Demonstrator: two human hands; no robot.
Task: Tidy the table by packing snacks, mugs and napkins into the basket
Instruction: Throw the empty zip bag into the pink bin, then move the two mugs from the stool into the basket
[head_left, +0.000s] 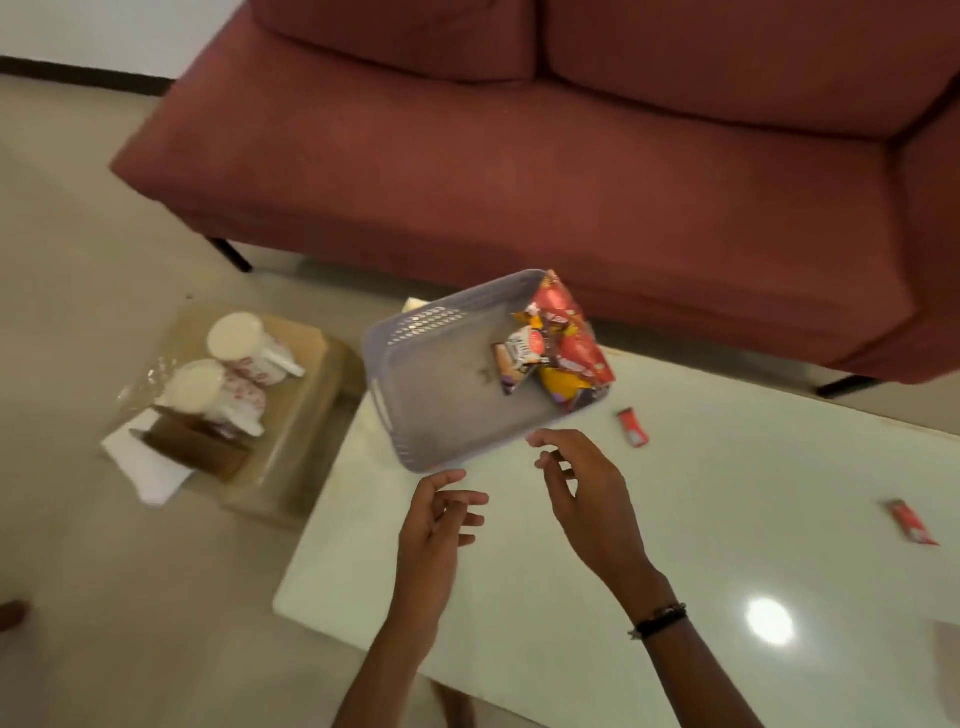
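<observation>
Two hands in view, both empty. Left hand (441, 512) hangs over the table's near-left part, fingers loosely curled, gripping nothing. Right hand (582, 493) sits just beside it, fingers relaxed and spread, fingertips near the basket's near rim; contact cannot be confirmed.

White table (675, 519): glossy top, likely slick, so wrappers should slide if pushed. Two red snack bars remain loose on it: one (632, 427) just right of the basket, another (911, 527) well apart toward the right edge. Judged light, thin, crinkly foil; pinch across the short width, no care needed for crushing beyond a moderate squeeze.

Basket (447, 384): grey perforated plastic, at the table's far-left corner, apparently tilted, slot handle on the left wall. Snack packets (556, 353) heaped at its right end; remaining floor bare. Judged stiff but light; load is off-centre, so lift at both short ends or it will tip right.

Left of the table, on a lower brown stand (306, 415): two white mugs with red print (236, 338) (200, 387), side by side, mouths toward the camera. Ceramic presumably: heavier, fragile, smooth. Take by the handle or round the body, one at a time. White napkins (150, 467) lie beside them, soft, easily creased.

Red sofa (519, 156) behind.
</observation>
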